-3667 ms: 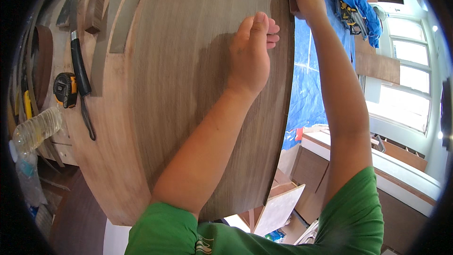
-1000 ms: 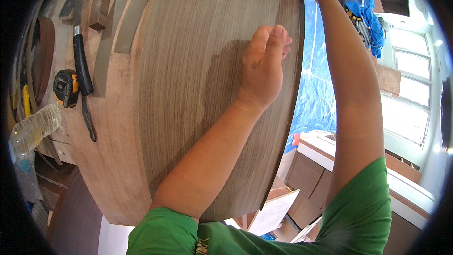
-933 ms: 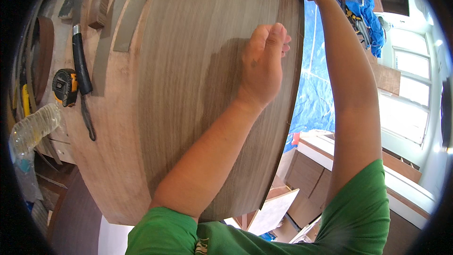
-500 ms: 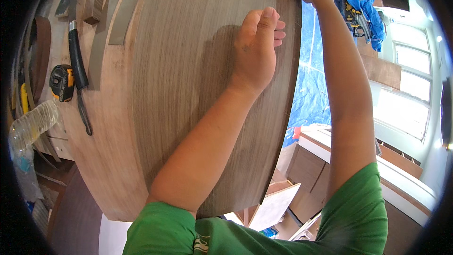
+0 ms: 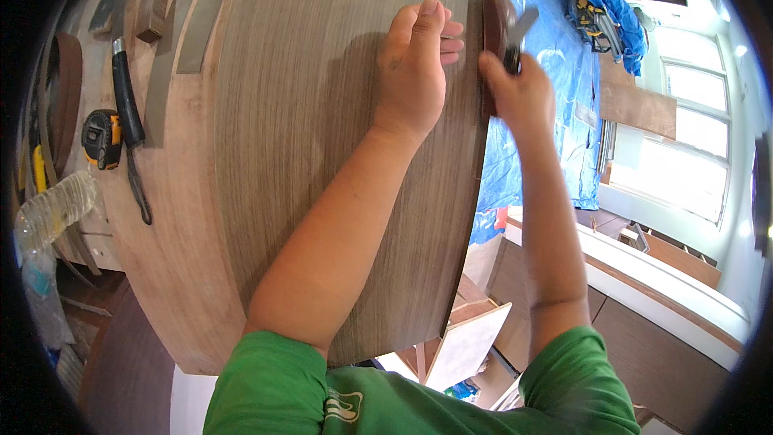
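A large wood-grain panel fills the middle of the view. My right hand is at its right edge, closed round a brown tool that looks like a hand plane. A silver blade-like piece and a black part stick up from the tool; motion blurs them, and the fingers hide some of it. Over the panel, my left hand is held on its side, thumb up, fingers stretched out and holding nothing. I cannot tell whether it touches the surface.
At left, a tape measure, a black-handled tool and thin strips lie on a paler board. A clear plastic bottle is farther left. Blue sheeting spreads beyond the right edge, with cabinets nearer.
My right hand has come back toward me along the panel's right edge with the brown tool. My left hand stays over the panel, appearing slightly farther left as the view shifts.
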Available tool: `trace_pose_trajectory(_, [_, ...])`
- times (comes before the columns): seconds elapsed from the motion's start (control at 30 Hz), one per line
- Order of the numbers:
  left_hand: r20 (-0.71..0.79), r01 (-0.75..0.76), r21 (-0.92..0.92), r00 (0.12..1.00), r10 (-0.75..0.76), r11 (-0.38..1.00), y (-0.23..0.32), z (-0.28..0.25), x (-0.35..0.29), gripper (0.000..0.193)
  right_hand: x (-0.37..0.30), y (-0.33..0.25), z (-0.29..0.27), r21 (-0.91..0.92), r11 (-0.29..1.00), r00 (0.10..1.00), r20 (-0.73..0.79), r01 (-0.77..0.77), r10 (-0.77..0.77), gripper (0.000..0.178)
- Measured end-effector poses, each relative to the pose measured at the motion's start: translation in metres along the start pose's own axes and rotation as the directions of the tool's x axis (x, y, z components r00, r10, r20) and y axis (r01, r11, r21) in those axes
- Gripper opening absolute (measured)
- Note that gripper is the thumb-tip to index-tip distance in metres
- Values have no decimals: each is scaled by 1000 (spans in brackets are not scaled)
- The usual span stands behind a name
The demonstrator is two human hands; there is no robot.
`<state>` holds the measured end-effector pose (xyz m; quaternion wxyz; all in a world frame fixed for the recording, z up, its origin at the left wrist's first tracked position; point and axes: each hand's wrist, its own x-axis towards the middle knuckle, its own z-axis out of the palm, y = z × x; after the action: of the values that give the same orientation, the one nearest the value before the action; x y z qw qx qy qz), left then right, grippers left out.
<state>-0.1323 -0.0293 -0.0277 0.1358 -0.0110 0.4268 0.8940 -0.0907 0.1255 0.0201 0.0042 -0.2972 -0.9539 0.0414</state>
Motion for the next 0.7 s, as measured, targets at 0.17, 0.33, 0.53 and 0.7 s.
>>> trace_pose_trajectory(0.17, [10,-5,-6,1000,5,1000,-1,2,-2,61,-76,37,1,415,905,994,-14,-95,111,51])
trace_pose_trajectory(0.33, [9,12,-8,1000,-12,1000,1,4,-2,63,15,18,7,292,956,991,-127,-13,52,60])
trace_pose_trajectory(0.53, [9,0,-3,1000,0,1000,2,3,-3,62,142,-27,5,249,969,1000,-4,-5,6,73])
trace_pose_trajectory(0.7, [11,19,11,1000,-19,1000,4,5,-4,60,223,-49,11,59,997,989,-143,41,-32,66])
